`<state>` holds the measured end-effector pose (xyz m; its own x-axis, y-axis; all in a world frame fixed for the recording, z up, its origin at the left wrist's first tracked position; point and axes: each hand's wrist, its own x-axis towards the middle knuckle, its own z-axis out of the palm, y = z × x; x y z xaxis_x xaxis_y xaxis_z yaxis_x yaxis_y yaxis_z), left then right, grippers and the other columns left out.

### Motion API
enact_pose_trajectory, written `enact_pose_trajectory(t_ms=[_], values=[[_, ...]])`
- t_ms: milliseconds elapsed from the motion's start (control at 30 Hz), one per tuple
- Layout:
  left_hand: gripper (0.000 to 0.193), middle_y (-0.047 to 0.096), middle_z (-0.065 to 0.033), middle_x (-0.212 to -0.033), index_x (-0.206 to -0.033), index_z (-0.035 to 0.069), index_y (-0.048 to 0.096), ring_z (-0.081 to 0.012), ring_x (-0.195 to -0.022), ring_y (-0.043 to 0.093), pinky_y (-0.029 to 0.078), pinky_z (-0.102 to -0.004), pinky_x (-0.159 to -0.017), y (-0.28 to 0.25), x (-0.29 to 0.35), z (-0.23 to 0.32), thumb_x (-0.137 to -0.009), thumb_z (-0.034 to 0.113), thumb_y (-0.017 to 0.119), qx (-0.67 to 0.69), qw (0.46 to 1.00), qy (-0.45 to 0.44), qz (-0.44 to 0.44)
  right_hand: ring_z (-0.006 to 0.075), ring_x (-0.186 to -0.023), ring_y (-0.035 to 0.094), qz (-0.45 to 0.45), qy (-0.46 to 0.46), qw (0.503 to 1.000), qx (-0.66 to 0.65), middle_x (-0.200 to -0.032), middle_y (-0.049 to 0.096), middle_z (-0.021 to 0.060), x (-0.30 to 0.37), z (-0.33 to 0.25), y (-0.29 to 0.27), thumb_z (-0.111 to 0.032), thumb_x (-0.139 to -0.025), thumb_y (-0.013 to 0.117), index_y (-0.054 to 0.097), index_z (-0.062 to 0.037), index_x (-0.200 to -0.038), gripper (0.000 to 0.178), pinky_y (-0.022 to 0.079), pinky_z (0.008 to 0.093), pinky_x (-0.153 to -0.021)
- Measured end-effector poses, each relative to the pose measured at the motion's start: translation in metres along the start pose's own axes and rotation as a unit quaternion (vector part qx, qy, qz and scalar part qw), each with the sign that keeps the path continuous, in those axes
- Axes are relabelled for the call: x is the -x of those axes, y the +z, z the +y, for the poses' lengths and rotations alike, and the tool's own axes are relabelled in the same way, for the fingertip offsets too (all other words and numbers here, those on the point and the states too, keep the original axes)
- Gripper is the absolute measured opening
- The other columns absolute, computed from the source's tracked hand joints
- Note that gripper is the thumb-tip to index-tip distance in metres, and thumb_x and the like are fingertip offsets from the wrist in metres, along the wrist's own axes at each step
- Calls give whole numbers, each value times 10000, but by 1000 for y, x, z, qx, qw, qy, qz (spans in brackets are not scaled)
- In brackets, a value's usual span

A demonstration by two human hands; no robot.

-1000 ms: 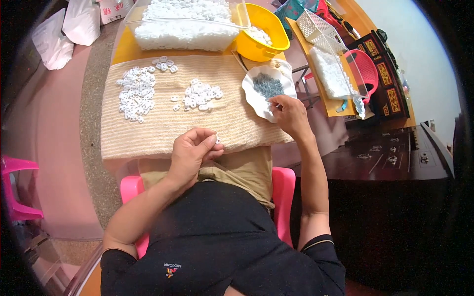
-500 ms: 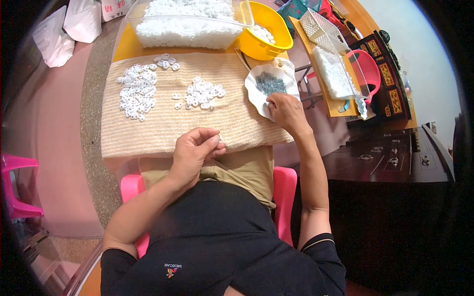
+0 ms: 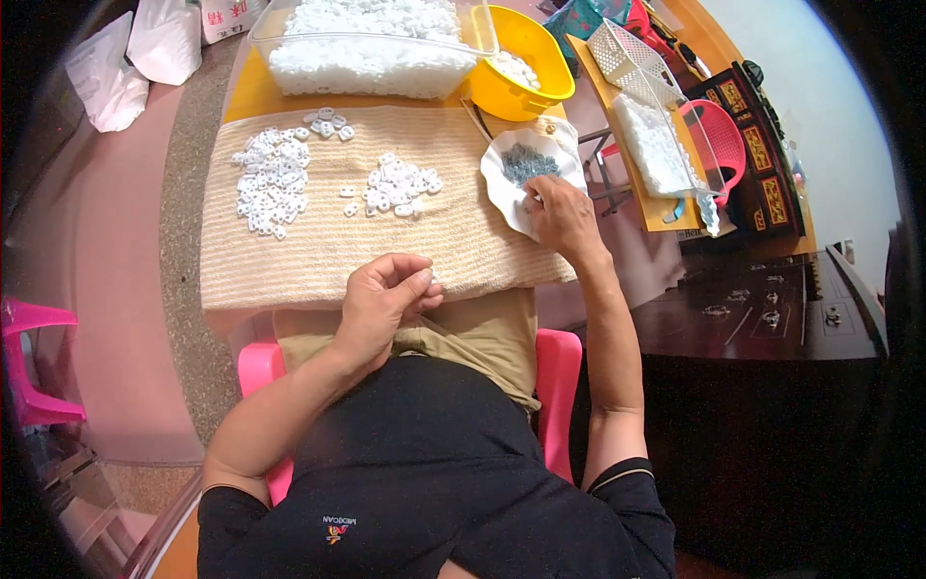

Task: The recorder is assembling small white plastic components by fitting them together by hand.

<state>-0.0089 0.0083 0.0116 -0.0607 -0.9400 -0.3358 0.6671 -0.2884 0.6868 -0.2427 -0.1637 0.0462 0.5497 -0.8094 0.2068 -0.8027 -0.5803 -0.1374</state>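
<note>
Across the striped towel (image 3: 275, 275), white pieces (image 3: 271, 188) lie piled, finished and remaining ones indistinguishable — your left hand (image 3: 384, 299) pinches what seems one such piece; your right hand (image 3: 563, 217), grip unclear, meets the dish (image 3: 503, 198) of grey bits (image 3: 526, 163).

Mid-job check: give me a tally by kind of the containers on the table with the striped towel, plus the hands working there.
Clear tub: 1
Yellow basin: 1
Wavy-edged white dish: 1
Hands: 2 (left hand, right hand)
Total: 5 (3 containers, 2 hands)
</note>
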Motion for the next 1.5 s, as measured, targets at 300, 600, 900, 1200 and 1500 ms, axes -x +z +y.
enact_pose_trajectory(t_ms=[300, 600, 900, 1200, 1500], values=[[137, 648, -87, -841, -1014, -3, 591, -141, -722, 645, 569, -269, -689, -2, -2, -4, -897, 66, 614, -7, 1000, 10, -4, 315, -964, 600, -45, 25, 998, 18, -971, 646, 131, -9, -6, 2, -81, -814, 581, 651, -71, -988, 188, 474, 415, -848], [139, 645, -82, -836, -1009, -5, 597, -136, -725, 643, 571, -266, -694, -1, -1, -3, -893, 68, 622, -16, 1000, 0, -6, 318, -898, 622, -13, 12, 1000, 13, -912, 665, 130, -13, -4, 4, -82, -791, 618, 674, -51, -939, 161, 482, 404, -808], [134, 640, -76, -841, -1000, -4, 597, -127, -736, 637, 568, -260, -699, 0, -1, -2, -895, 76, 623, -27, 1000, 1, -12, 336, -878, 628, -40, 5, 999, 3, -896, 661, 162, -16, -2, 0, -106, -819, 605, 655, -40, -925, 134, 481, 415, -797], [133, 641, -75, -831, -995, -6, 599, -128, -721, 638, 569, -259, -696, -1, -1, -4, -892, 74, 626, -22, 1000, 0, -11, 361, -894, 627, -95, 17, 995, 12, -897, 653, 208, -21, -8, -10, -80, -816, 542, 631, -9, -926, 158, 479, 433, -815], [126, 642, -76, -837, -997, -6, 601, -133, -731, 642, 573, -265, -700, -1, -2, -3, -888, 53, 622, -20, 1000, -4, -10, 307, -757, 656, -2, 17, 999, -41, -813, 656, 175, -18, 3, 1, -45, -764, 609, 630, -25, -928, 167, 508, 384, -700]])
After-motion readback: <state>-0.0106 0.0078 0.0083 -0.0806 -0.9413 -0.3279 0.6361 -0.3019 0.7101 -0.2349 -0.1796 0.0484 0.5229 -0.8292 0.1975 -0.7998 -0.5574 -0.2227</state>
